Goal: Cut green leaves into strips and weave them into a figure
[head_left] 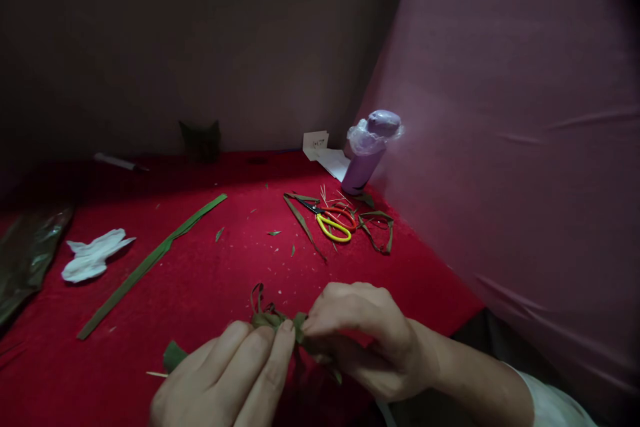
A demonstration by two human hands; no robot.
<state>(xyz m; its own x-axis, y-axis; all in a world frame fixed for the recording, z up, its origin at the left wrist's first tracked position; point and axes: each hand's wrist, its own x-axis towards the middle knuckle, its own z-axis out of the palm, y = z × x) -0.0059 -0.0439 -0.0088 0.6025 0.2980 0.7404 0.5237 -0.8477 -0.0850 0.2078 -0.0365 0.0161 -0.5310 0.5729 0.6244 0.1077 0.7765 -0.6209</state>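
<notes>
Both hands low over the red tabletop (210, 280), fingers pressed together. Left hand (230, 377) and right hand (360, 340) each pinch the folded leaf piece (280, 321), which sits between their fingertips. Piece is dark green, narrow strips bent and knotted, loose ends curling up just beyond the fingers. Farther out: long leaf strip (150, 260) at left, yellow-handled scissors (333, 223) ahead, purple bottle (367, 150) beyond.
</notes>
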